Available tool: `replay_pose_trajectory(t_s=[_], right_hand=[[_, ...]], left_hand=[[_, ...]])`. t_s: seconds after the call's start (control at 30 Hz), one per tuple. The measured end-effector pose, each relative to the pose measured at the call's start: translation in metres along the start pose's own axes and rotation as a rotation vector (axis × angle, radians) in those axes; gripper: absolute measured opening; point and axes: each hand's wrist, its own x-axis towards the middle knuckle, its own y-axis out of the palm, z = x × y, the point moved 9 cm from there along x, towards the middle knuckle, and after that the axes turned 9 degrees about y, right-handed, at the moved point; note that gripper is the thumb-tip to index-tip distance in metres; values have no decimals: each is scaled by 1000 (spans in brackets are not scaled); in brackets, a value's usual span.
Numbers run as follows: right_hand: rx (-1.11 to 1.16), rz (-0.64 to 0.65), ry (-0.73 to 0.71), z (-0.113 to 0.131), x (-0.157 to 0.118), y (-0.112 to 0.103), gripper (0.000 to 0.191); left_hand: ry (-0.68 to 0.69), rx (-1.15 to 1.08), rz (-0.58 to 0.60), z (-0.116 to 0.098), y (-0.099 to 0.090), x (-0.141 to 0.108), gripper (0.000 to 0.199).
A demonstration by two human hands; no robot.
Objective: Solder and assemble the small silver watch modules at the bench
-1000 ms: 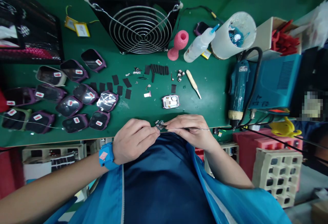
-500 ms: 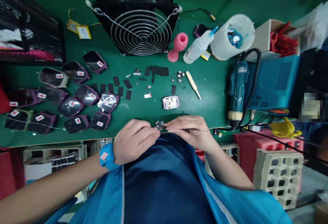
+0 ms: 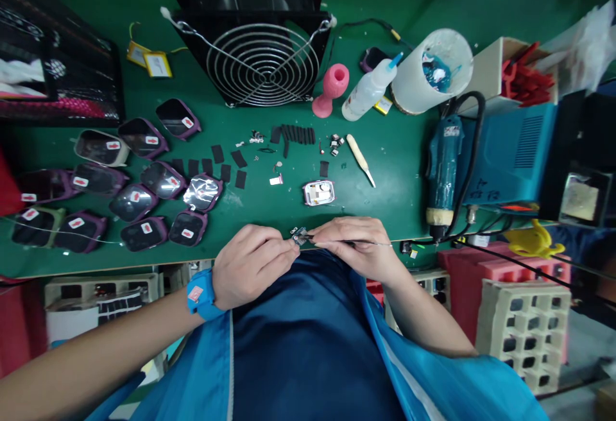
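Observation:
At the table's front edge, my left hand [image 3: 255, 260] is closed, pinching a small circuit board [image 3: 299, 235] at its fingertips. My right hand [image 3: 359, 244] is closed around thin dark tweezers [image 3: 349, 241], whose tip meets the board's right side. Their back end runs out across the palm; finer detail at the tip is too small to make out. Beyond the hands, an open watch case [image 3: 319, 193] with a purplish rim lies face up, showing white inside. A small black pad [image 3: 324, 169] lies just behind it.
Several smartwatches [image 3: 144, 233] with arrow stickers spread over the left. Black foam strips [image 3: 298, 134] and a cream-handled blade [image 3: 360, 160] lie mid-table. Behind stand a fan [image 3: 267, 74], a pink holder [image 3: 330, 90], a bottle [image 3: 370, 90] and a white tub [image 3: 428, 81]. An electric screwdriver [image 3: 443, 171] hangs right.
The camera view has shifted slightly. Both hands stay in nearly the same place, with the circuit board and tweezers still between them and the board tilted a little differently.

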Motion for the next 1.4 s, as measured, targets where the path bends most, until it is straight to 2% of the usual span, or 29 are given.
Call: replay_pose_trajectory(t_s=[0.7,1.1,1.3,1.4], right_hand=[[-3,20,11,-3,-1,-1,12],[-37,18,-6,0,0,-2,13],[-1,19,3,-1,-1,-2,12],[39,-31,16,-4,-3,-6,10]], left_hand=[[-4,19,-17,0,-1,1,10],[38,43,8,-3,-1,3,9],[-28,13,70,1,1,8,8],[-60,-32,67,1,-2,7,8]])
